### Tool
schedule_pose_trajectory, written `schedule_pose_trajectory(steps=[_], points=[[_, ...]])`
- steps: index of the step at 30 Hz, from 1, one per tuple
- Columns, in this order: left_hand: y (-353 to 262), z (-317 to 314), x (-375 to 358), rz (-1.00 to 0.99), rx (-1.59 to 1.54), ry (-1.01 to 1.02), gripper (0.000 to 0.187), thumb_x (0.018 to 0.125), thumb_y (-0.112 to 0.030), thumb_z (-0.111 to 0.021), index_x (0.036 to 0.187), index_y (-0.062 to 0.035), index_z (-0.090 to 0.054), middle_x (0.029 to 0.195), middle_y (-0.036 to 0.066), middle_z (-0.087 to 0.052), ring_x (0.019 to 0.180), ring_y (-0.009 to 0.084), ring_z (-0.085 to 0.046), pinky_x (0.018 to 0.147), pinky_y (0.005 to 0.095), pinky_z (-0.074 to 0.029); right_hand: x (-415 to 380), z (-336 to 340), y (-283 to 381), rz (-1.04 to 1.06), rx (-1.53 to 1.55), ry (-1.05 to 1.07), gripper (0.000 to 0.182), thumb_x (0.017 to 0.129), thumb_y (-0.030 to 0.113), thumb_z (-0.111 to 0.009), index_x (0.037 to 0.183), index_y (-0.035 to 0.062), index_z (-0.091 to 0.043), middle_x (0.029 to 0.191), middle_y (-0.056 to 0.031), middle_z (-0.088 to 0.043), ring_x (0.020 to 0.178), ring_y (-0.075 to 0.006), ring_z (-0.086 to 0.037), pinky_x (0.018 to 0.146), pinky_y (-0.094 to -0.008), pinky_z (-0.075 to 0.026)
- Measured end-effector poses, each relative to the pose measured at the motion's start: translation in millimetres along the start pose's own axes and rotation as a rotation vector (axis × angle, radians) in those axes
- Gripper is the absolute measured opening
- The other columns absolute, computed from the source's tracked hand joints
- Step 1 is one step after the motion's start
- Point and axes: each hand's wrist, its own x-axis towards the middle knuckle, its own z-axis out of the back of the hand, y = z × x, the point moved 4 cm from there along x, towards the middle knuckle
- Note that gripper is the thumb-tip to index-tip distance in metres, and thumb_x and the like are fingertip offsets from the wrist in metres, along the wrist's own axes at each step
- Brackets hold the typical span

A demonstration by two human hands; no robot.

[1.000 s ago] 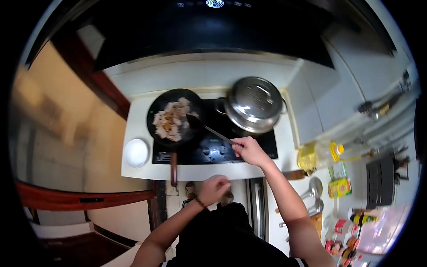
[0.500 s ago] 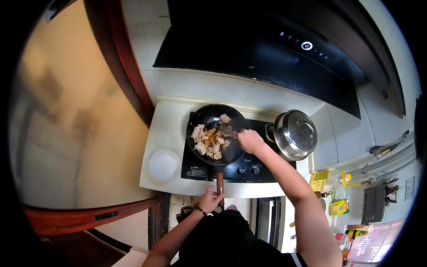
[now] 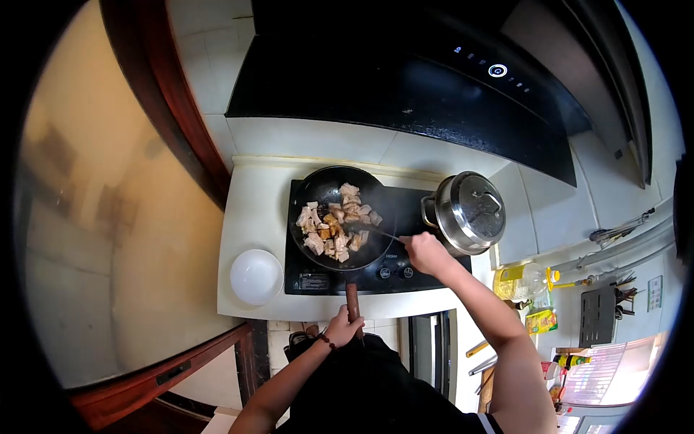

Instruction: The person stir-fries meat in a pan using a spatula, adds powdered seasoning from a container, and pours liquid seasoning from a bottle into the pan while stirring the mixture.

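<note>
My left hand (image 3: 344, 324) is closed round the brown handle (image 3: 352, 295) of a black wok (image 3: 322, 186), which sits on the left side of the stove. Chunks of pale and browned meat (image 3: 312, 242) lie in it, with steam rising over them. From the right, my right hand (image 3: 426, 254) grips a spatula (image 3: 384, 233) by its end. The thin shaft slants down to the left into the wok, where its blade is partly hidden among the meat.
A lidded steel pot (image 3: 471, 213) stands right of the wok on the black stove (image 3: 408, 210). Left on the counter is a white bowl (image 3: 257, 277). An oil bottle (image 3: 522, 281) stands at the right. The range hood (image 3: 405, 79) overhangs the back.
My right hand has drawn back right and down with the spatula, and some meat has shifted. My left fingers have closed further round the handle. The view has shifted slightly.
</note>
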Motion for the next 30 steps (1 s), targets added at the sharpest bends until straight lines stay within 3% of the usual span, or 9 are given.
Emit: schedule_pose_trajectory(steps=[4,9,10,12,16,18,19,20,30], points=[[17.2,-9.6,7.1,0.042,-0.352,0.069,0.034,0.102,-0.018,-0.063,0.120,0.0012,-0.041,0.100,0.016,-0.069,0.086,0.0272,-0.075,0.071,0.0384,-0.062,10.0,73.1,-17.9,-0.322,0.506,0.193,0.023,0.087,0.006,-0.057,0.094,-0.0031,-0.077,0.076,-0.0212,-0.074,0.075,-0.0335,-0.075,0.083,-0.0426,-0.059],[13.0,-10.7,4.8,0.054,-0.370,0.054,0.031,0.103,-0.014,-0.061,0.121,-0.0002,-0.039,0.095,0.013,-0.065,0.076,0.0235,-0.074,0.065,0.0360,-0.062,68.8,66.0,-59.8,-0.445,0.403,0.418,0.020,0.088,0.005,-0.060,0.077,-0.0069,-0.072,0.070,-0.0139,-0.074,0.060,-0.0278,-0.072,0.055,-0.0410,-0.057],[10.7,-9.8,2.8,0.047,-0.343,0.049,0.031,0.103,-0.014,-0.061,0.121,-0.0007,-0.039,0.093,0.012,-0.065,0.072,0.0225,-0.073,0.064,0.0361,-0.062,98.7,24.7,-92.2,-0.207,0.335,0.464,0.016,0.087,0.008,-0.061,0.078,-0.0016,-0.070,0.064,-0.0115,-0.070,0.058,-0.0246,-0.069,0.051,-0.0405,-0.053],[1.9,-9.3,0.1,0.058,-0.335,0.050,0.028,0.104,-0.011,-0.058,0.121,-0.0008,-0.037,0.091,0.011,-0.064,0.074,0.0217,-0.071,0.066,0.0367,-0.061,145.0,-15.3,-108.2,-0.334,0.636,0.591,0.014,0.092,0.013,-0.062,0.089,0.0017,-0.070,0.068,-0.0076,-0.068,0.053,-0.0212,-0.062,0.046,-0.0384,-0.048],[4.7,-11.6,0.3,0.057,-0.350,0.051,0.025,0.106,-0.009,-0.054,0.122,-0.0002,-0.036,0.088,0.010,-0.063,0.073,0.0206,-0.068,0.068,0.0371,-0.059,147.3,17.2,-64.8,-0.366,0.721,0.539,0.019,0.096,0.015,-0.061,0.107,0.0039,-0.071,0.074,-0.0042,-0.069,0.057,-0.0186,-0.059,0.051,-0.0368,-0.048],[0.0,-9.4,-0.1,0.058,-0.343,0.053,0.026,0.106,-0.009,-0.054,0.122,-0.0002,-0.036,0.088,0.010,-0.063,0.074,0.0206,-0.067,0.068,0.0373,-0.059,150.0,27.0,-56.6,-0.079,0.463,0.337,0.025,0.098,0.015,-0.060,0.115,0.0032,-0.072,0.077,-0.0043,-0.069,0.064,-0.0163,-0.060,0.061,-0.0359,-0.051],[-1.4,-10.3,-1.0,0.063,-0.335,0.059,0.026,0.106,-0.009,-0.054,0.122,-0.0001,-0.036,0.087,0.010,-0.063,0.074,0.0206,-0.067,0.069,0.0375,-0.059,154.0,26.1,-63.3,-0.010,0.423,0.255,0.028,0.098,0.014,-0.059,0.121,0.0050,-0.072,0.084,-0.0084,-0.073,0.077,-0.0195,-0.067,0.076,-0.0367,-0.054],[-4.2,-9.5,-4.2,0.070,-0.338,0.055,0.026,0.106,-0.009,-0.054,0.122,-0.0001,-0.036,0.087,0.010,-0.063,0.074,0.0206,-0.067,0.069,0.0375,-0.059,150.7,24.4,-68.6,0.050,0.398,0.085,0.029,0.094,0.014,-0.058,0.118,0.0088,-0.074,0.110,-0.0207,-0.075,0.104,-0.0357,-0.071,0.091,-0.0436,-0.055],[-1.4,-7.2,0.0,0.086,-0.336,0.072,0.024,0.106,-0.009,-0.054,0.120,-0.0010,-0.036,0.091,0.011,-0.063,0.077,0.0217,-0.069,0.071,0.0384,-0.060,44.6,53.5,5.7,0.181,-0.050,0.022,0.048,0.086,0.007,-0.061,0.134,0.0113,-0.066,0.100,-0.0196,-0.071,0.090,-0.0387,-0.071,0.078,-0.0477,-0.059]])
